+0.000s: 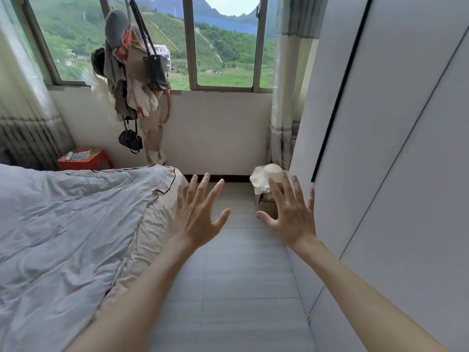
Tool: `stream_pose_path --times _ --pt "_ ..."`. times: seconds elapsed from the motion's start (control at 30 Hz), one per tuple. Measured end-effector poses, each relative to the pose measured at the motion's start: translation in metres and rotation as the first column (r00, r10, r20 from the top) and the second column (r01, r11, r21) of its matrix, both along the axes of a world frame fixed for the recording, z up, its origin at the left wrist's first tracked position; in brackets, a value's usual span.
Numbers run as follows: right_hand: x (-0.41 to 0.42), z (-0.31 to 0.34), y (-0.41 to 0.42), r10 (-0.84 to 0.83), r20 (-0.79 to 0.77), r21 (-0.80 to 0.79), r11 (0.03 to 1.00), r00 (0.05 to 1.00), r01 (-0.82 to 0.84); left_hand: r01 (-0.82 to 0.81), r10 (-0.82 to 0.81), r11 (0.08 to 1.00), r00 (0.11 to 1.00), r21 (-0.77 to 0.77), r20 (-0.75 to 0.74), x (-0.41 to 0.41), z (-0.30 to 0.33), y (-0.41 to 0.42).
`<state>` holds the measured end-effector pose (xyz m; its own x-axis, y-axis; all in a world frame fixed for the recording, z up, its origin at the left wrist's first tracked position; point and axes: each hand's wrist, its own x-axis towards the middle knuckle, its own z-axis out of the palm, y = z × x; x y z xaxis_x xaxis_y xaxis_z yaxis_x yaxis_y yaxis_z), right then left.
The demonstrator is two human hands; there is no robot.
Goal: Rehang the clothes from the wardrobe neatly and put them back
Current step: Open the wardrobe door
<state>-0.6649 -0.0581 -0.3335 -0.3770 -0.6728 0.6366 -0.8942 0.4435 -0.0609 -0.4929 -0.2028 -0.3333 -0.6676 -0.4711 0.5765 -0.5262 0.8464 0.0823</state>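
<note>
The tall white wardrobe (396,148) filled the right side of the view, its flat doors shut, with one dark vertical gap running down between panels near its far end. No clothes from inside it could be seen.

The bed (63,237) took up the left side, covered by a rumpled pale lilac-grey quilt with thin black piping; its foot corner reached toward the middle of the pale grey tiled floor (241,288), which ran as a narrow aisle between bed and wardrobe.

The wide window with grey metal frames (189,41) spanned the far wall, green hills and a few buildings beyond it. A pale curtain (286,97) hung at its right end, touching the wardrobe's far edge.

A loaded coat stand (132,80) stood at the far wall by the bed's foot corner, draped with grey and beige garments, a grey cap on top, a black shoulder bag (157,71) on a long strap, and a small black pouch lower down.

A red plastic stool (85,160) sat in the far left corner behind the bed, papers or a booklet lying on it.

A cream woven hat with a lace brim (266,175) rested on a small brown box at the far end of the aisle, just beside the wardrobe.

Left hand (196,219) and right hand (291,217) were held out over the aisle, backs up, bare forearms extended. All fingers (204,185) were spread wide, holding nothing and touching nothing.
</note>
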Motion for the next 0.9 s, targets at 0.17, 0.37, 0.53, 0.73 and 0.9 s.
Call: stream_pose_path --times 0.17,0.37,0.53,0.73,0.9 --pt "-0.027 -0.039 -0.030 -0.031 0.106 0.042 0.999 0.994 0.027 0.015 -0.016 0.995 1.000 0.096 0.006 -0.030 -0.038 -0.039" --pt "-0.080 -0.053 -0.096 -0.043 0.117 0.063 0.997 0.992 0.036 0.017 -0.019 0.987 1.000 0.161 0.011 -0.087 -0.053 -0.100" --pt "-0.132 -0.051 -0.149 -0.058 0.152 0.063 0.997 0.987 0.048 0.057 -0.064 0.987 0.997 0.151 0.039 -0.149 -0.044 -0.153" --pt "-0.200 -0.051 -0.193 -0.129 0.097 0.064 0.990 0.987 0.123 0.119 -0.126 0.982 0.991 0.145 0.037 -0.222 -0.043 -0.202" --pt "-0.251 -0.058 -0.217 -0.226 0.088 0.108 0.970 0.970 0.217 0.176 -0.194 0.963 0.978 0.204 0.071 -0.277 -0.061 -0.239"
